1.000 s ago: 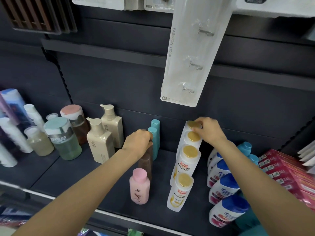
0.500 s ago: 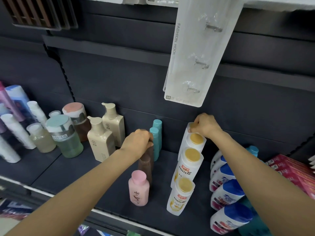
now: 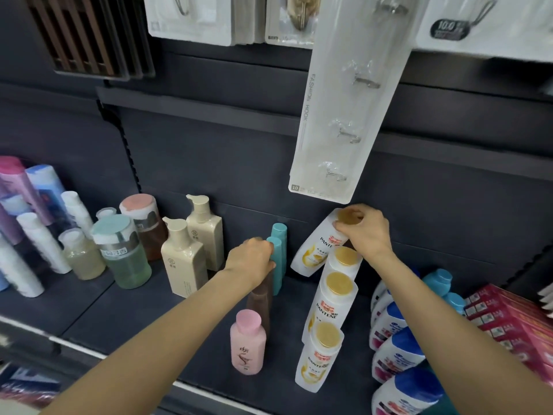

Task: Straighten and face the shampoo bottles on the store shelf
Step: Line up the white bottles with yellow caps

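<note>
We see the right hand [image 3: 363,232] gripping the rearmost white bottle [image 3: 317,250] by its gold cap, fingers curled round the top. That bottle is tilted, its cap leaning right and its base swung left, with the Pantene label facing us. It sits at the back of a row of three more Pantene bottles [image 3: 332,304], which stand upright one behind another toward the shelf [image 3: 149,313] front.

Our left hand [image 3: 253,260] is curled over the top of a brown bottle [image 3: 259,298], holding it from above; the cap is hidden under the palm. Just behind that hand stand two teal bottles [image 3: 278,250], touching or nearly touching the knuckles. In front of the brown bottle stands a pink bottle [image 3: 247,344], upright near the shelf edge.

To the left are two cream pump bottles [image 3: 191,256], then round jars [image 3: 125,256] with teal and pink lids, and white tubes [image 3: 42,247] farther left. To the right of the Pantene row is a line of blue-capped bottles [image 3: 398,354], beside red boxes [image 3: 514,324]. A clear pack of hooks [image 3: 344,121] hangs above the right hand.
</note>
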